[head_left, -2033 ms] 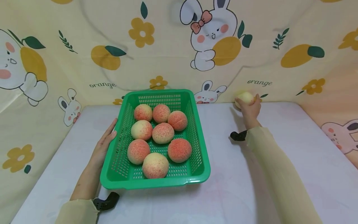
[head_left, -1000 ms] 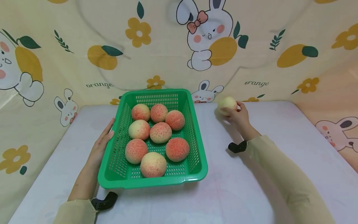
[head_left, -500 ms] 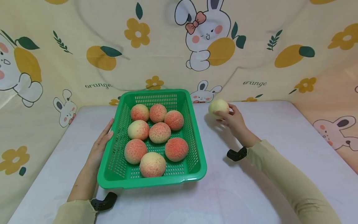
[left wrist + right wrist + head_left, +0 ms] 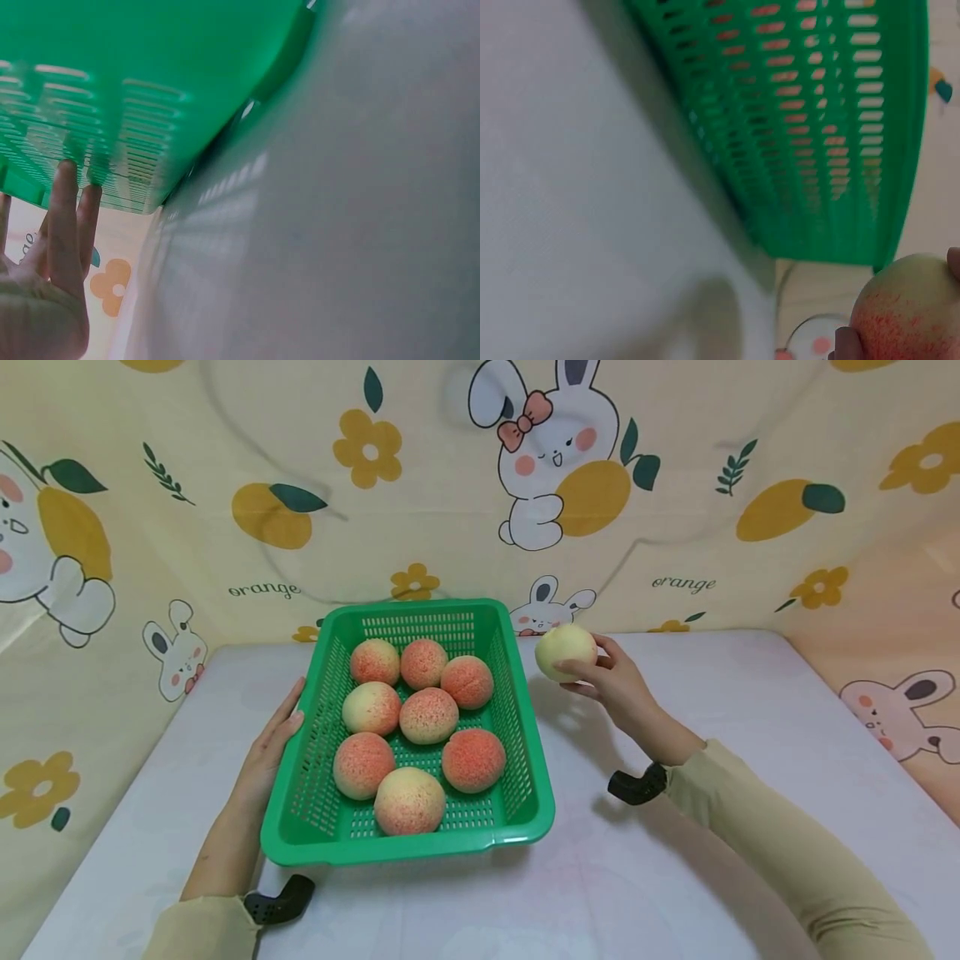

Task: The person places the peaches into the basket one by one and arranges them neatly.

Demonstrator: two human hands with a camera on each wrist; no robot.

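My right hand [image 4: 621, 693] grips a pale yellow peach [image 4: 558, 652] between thumb and fingers, just right of the green basket's far right corner. Its red-speckled side shows in the right wrist view, where the peach [image 4: 911, 315] is raised above the table. On the other side, my left hand [image 4: 272, 743] rests against the left wall of the green basket [image 4: 390, 853]. The left wrist view shows straight fingers [image 4: 66, 225] touching the slotted wall from outside. Several red-and-yellow peaches [image 4: 428, 716] lie inside the basket.
The basket stands on a white-covered table [image 4: 637, 877], left of the middle. Behind it hangs a cream cloth [image 4: 442, 518] printed with rabbits, oranges and flowers. A black band device [image 4: 637, 783] sits at the right wrist, another black device [image 4: 281, 900] at the left.
The right hand has brought its peach leftward from the table's back edge, closer to the basket. The left hand stays against the basket, and the peaches inside keep their places.
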